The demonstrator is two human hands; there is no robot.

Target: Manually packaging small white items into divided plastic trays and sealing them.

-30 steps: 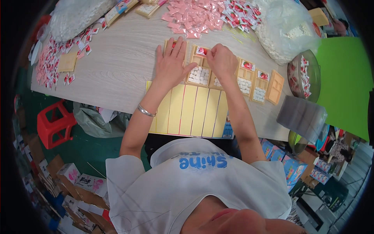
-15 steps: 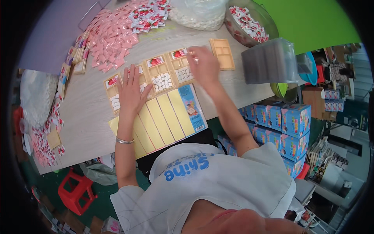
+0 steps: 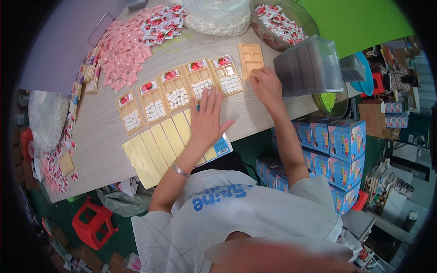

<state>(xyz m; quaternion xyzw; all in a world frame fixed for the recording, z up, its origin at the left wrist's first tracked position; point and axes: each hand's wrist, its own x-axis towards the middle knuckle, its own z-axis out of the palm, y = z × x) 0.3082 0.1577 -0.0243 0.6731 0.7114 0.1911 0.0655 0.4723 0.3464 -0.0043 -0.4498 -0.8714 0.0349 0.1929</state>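
A row of several beige compartment trays (image 3: 176,93) lies on the table, each with a strawberry-printed packet at its top and small white pieces in its large lower compartment. My left hand (image 3: 207,120) is open, fingers spread, with its fingertips at the lower end of one filled tray and its palm over a sheet of yellow strips (image 3: 148,145). To the right, my right hand (image 3: 267,88) has its curled fingers closed on the lower edge of a separate beige compartment tray (image 3: 251,57) with nothing in it; the fingertips are partly hidden.
Pink packets (image 3: 119,57) and strawberry packets (image 3: 164,25) are heaped at the far left. A bag of white pieces (image 3: 223,20), a bowl of packets (image 3: 280,27) and a clear plastic bin (image 3: 307,68) line the far right. Blue boxes (image 3: 346,141) are stacked beside the table.
My left hand has moved right along the tray row. My right hand has left the rightmost filled tray and moved right and down to the separate tray, which sits slightly tilted.
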